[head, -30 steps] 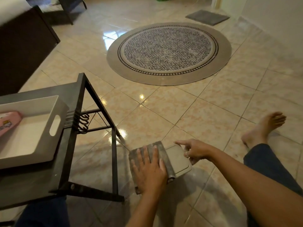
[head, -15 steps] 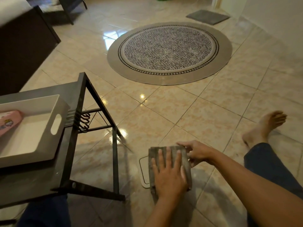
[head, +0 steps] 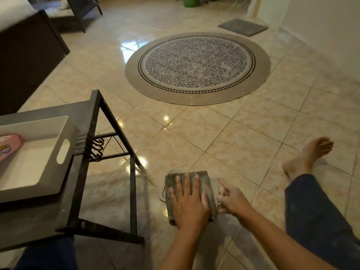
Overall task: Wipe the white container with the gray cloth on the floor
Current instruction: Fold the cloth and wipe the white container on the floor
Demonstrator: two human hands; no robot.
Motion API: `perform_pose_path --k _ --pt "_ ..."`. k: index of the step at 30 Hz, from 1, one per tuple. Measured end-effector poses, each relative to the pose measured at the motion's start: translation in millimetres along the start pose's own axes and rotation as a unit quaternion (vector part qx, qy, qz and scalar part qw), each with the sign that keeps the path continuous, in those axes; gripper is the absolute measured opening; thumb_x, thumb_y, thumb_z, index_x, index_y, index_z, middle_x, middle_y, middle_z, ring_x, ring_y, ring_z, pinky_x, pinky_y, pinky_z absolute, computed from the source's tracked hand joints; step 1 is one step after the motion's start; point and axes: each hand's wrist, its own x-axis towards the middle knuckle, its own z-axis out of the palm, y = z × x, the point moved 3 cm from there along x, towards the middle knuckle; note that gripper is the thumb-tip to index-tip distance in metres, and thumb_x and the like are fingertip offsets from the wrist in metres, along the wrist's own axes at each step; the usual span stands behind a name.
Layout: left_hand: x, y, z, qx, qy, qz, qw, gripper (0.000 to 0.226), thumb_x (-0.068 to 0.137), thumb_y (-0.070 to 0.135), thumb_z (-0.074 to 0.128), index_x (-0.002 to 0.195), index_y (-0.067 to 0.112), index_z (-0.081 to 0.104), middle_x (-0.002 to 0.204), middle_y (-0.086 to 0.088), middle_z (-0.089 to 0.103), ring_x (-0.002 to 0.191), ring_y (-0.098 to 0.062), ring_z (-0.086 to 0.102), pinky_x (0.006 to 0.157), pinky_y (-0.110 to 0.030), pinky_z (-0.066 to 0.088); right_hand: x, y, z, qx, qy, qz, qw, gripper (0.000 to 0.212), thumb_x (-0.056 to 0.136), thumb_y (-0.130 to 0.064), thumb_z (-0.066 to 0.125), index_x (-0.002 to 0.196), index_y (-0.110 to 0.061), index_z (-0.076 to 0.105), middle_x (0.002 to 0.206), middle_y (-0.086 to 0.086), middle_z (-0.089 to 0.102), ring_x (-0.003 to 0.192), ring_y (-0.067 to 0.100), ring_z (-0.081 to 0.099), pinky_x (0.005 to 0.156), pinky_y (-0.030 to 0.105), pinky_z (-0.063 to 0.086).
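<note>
The gray cloth (head: 206, 183) lies folded on the tiled floor just in front of me. It covers nearly all of the white container (head: 215, 187), of which only a thin pale strip shows at the cloth's right edge. My left hand (head: 188, 201) presses flat on the cloth with its fingers spread. My right hand (head: 232, 200) sits against the container's right side, fingertips curled onto its edge.
A black metal table (head: 85, 114) stands close on the left and carries a white tray (head: 64, 131) with a pink item (head: 9, 147) inside. My right leg and bare foot (head: 307, 156) stretch out on the right. A round patterned rug (head: 196, 69) and a gray mat (head: 242, 27) lie farther off.
My left hand slid the cloth to the right over the container, then back a little to the left. My right hand stayed at the container's right edge.
</note>
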Motion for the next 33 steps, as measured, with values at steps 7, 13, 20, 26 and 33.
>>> perform_pose_path --k 7,13,20,26,33 --pt "21 -33 -19 -0.007 -0.029 0.031 0.999 0.061 0.092 0.057 0.016 0.149 0.037 0.008 0.157 0.001 -0.011 0.145 -0.02 -0.009 0.114 -0.047 0.001 16 -41 -12 -0.273 0.024 -0.086 0.958 0.039 0.096 -0.025 0.052 0.136 -0.022 0.057 0.104 0.004 0.067 0.091 0.019 0.063 0.08 0.032 0.049" --pt "3 -55 -21 0.023 -0.05 0.017 0.998 0.071 0.089 0.069 0.02 0.148 0.04 -0.007 0.159 0.0 -0.017 0.143 -0.021 -0.02 0.113 -0.053 0.001 57 -79 14 -0.296 -0.249 -0.023 0.922 0.047 0.09 0.003 0.054 0.135 -0.012 0.055 0.108 0.006 0.058 0.092 0.019 0.059 0.075 0.029 0.053" --pt "-2 -57 -18 0.005 0.015 -0.031 0.999 0.073 0.089 0.062 0.03 0.147 0.016 0.026 0.161 -0.007 0.001 0.145 -0.024 -0.009 0.115 -0.055 -0.001 58 -56 27 -0.127 -0.243 -0.012 0.962 0.045 0.088 0.008 0.059 0.127 -0.014 0.058 0.084 0.007 0.052 0.072 0.018 0.054 0.066 0.032 0.053" --pt "2 -28 -2 0.01 0.001 0.081 0.997 0.069 0.092 0.055 0.029 0.152 0.028 0.008 0.161 -0.005 -0.002 0.145 -0.025 -0.011 0.111 -0.052 -0.005 46 -20 15 -0.002 -0.125 -0.019 0.992 0.061 0.086 0.011 0.053 0.134 -0.026 0.058 0.068 0.005 0.048 0.063 0.018 0.048 0.059 0.033 0.048" --pt "21 -16 1 0.032 0.004 0.089 0.995 0.064 0.093 0.05 0.027 0.151 0.034 0.005 0.16 -0.004 -0.002 0.145 -0.027 -0.011 0.111 -0.053 -0.006 47 -29 8 -0.014 -0.177 0.008 0.984 0.079 0.084 0.014 0.05 0.149 -0.03 0.039 0.086 0.008 0.053 0.074 0.02 0.061 0.072 0.035 0.061"
